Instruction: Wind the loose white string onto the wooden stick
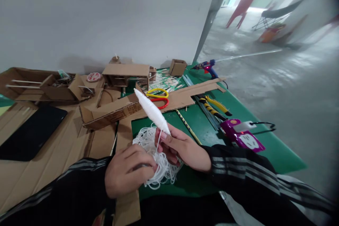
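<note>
My right hand (182, 144) is closed around the lower end of a white spindle shape wound with cord (152, 109), which points up and to the left. From beside my right thumb a single strand runs down toward the loose heap of white cord (165, 169) under both hands. Curled at the left of this heap is my left hand (131, 171), its thumb and fingers pinched on the cord; the fingertips are partly hidden. Just behind the spindle lie scissors with yellow and red handles (161, 99), their blades out of sight.
Cardboard pieces (113, 111) and small cardboard boxes (125, 74) cover the left and back. At right on the green table (275, 152) lie pliers (215, 107), a purple power strip (242, 136) and a glue gun (209, 67). A black tablet-like slab (33, 132) rests at left.
</note>
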Motion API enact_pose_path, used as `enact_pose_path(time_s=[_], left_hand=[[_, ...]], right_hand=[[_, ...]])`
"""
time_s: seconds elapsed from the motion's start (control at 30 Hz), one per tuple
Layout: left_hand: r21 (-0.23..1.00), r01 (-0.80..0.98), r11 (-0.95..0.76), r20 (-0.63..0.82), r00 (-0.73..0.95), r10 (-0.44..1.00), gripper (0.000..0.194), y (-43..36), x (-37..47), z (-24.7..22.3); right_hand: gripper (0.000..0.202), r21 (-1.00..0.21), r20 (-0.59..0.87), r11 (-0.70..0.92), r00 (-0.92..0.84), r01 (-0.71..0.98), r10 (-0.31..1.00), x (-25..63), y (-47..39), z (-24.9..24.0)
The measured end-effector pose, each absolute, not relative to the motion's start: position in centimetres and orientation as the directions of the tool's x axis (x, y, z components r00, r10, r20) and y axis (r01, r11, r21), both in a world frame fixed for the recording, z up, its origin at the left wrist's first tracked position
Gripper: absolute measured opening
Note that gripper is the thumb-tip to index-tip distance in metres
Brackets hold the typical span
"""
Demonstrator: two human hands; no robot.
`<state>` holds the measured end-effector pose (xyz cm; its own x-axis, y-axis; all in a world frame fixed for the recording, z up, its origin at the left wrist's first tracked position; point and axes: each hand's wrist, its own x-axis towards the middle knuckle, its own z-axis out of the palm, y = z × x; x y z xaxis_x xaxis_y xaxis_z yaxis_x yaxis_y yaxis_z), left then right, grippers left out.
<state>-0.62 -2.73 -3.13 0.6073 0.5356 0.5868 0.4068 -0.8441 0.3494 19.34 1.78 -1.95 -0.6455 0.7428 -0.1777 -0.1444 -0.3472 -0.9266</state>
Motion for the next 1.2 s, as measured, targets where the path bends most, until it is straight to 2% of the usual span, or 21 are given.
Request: enact_pose_path(time_s=[0.07,0.17,0.27,0.37,0.43,0.5,0.57,0.63,0.8,0.97,1.1,1.2], left_hand=[[0.365,0.403,-0.839,0.571,0.615,0.544,0.014,-2.8,-0.9,-3.3],[0.469,0.408,-0.783,0.561,0.547,0.621,0.012,-2.9,-1.0,-3.6],[0.612,0.436,-0.659,0.492,0.442,0.750,0.012,-3.2,-0.9,-3.6],[0.676,0.489,-0.551,0.403,0.380,0.832,0.017,-3.5,-0.7,-3.3],[0.654,0.551,-0.519,0.394,0.338,0.855,0.021,-3.6,-0.6,-3.2],[0.591,0.611,-0.527,0.427,0.317,0.847,0.022,-3.6,-0.7,-3.4],[0.522,0.632,-0.573,0.472,0.346,0.811,0.022,-3.6,-0.8,-3.8],[0.490,0.640,-0.592,0.479,0.370,0.796,0.020,-3.5,-0.8,-4.0],[0.479,0.718,-0.505,0.344,0.376,0.860,0.008,-3.1,-0.5,-3.8],[0.473,0.720,-0.507,0.285,0.419,0.862,0.017,-2.7,-0.2,-3.5],[0.532,0.704,-0.470,0.287,0.373,0.882,0.024,-2.7,-0.2,-3.4],[0.589,0.682,-0.434,0.283,0.329,0.901,0.026,-2.6,-0.1,-3.3]], right_hand=[[0.027,-0.958,-0.145,-0.269,-0.645,-0.097,0.750,19.4,1.7,-1.9],[0.030,-0.988,-0.091,-0.150,-0.642,-0.039,0.761,19.4,1.4,-1.9],[0.030,-0.999,-0.034,-0.034,-0.636,0.012,0.771,19.5,1.1,-1.8],[0.025,-0.999,0.017,0.036,-0.651,0.016,0.759,19.6,0.8,-1.8],[0.025,-0.999,-0.002,-0.031,-0.701,-0.029,0.713,19.5,0.7,-1.9],[0.033,-0.980,-0.039,-0.172,-0.747,-0.101,0.664,19.3,0.7,-2.1],[0.045,-0.943,-0.059,-0.289,-0.770,-0.166,0.635,19.1,0.7,-2.3],[0.050,-0.920,-0.067,-0.338,-0.769,-0.200,0.636,19.0,0.7,-2.5],[0.049,-0.901,-0.086,-0.385,-0.786,-0.201,0.612,19.0,0.8,-2.5],[0.047,-0.931,-0.141,-0.344,-0.747,-0.124,0.650,19.2,1.1,-2.1],[0.030,-0.940,-0.174,-0.331,-0.719,-0.083,0.673,19.6,1.4,-2.0],[0.026,-0.963,-0.149,-0.263,-0.696,-0.060,0.703,19.9,1.6,-2.2]])
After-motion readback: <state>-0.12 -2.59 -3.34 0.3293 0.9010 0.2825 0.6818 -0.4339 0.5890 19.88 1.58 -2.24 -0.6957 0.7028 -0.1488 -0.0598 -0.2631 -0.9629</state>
